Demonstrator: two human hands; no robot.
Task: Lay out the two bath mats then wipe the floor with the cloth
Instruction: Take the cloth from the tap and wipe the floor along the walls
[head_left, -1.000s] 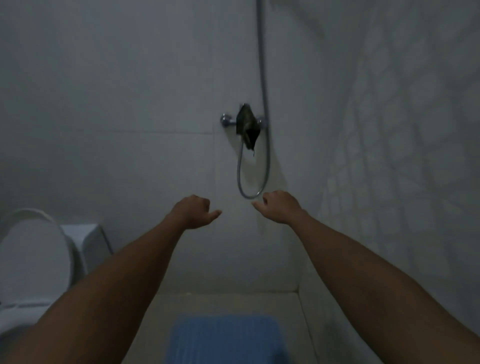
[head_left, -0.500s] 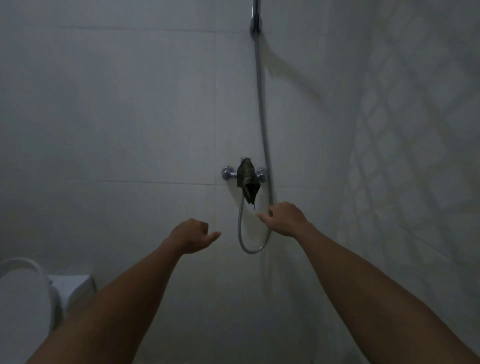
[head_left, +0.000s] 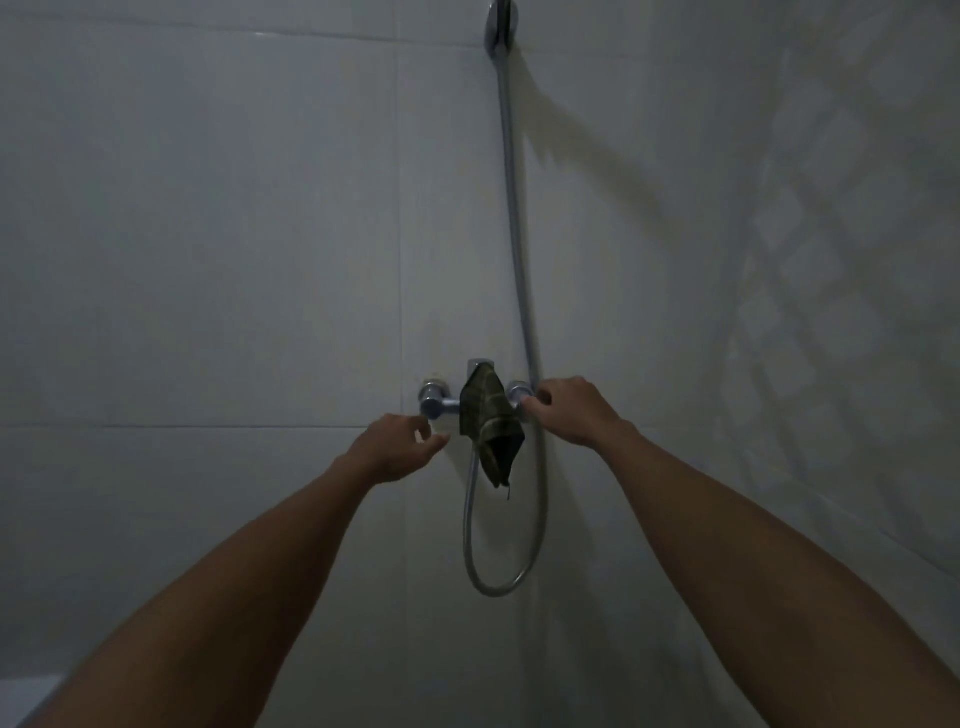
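Observation:
A dark green checked cloth (head_left: 490, 423) hangs folded over the chrome shower tap (head_left: 435, 402) on the tiled wall. My left hand (head_left: 397, 449) is just left of and below the cloth, fingers loosely curled and apart, holding nothing. My right hand (head_left: 571, 410) is at the cloth's right edge, fingertips beside the tap's right knob (head_left: 518, 391); whether it touches the cloth is unclear. No bath mat is in view.
A metal shower hose (head_left: 519, 249) runs down the wall from a bracket (head_left: 500, 26) and loops below the tap. A patterned tiled wall (head_left: 831, 312) closes the right side. A white edge (head_left: 26, 691) shows at the bottom left.
The view has tilted up: the blue mat and toilet dropped out of sight. Both hands rose and moved forward to the tap, now flanking the hanging cloth.

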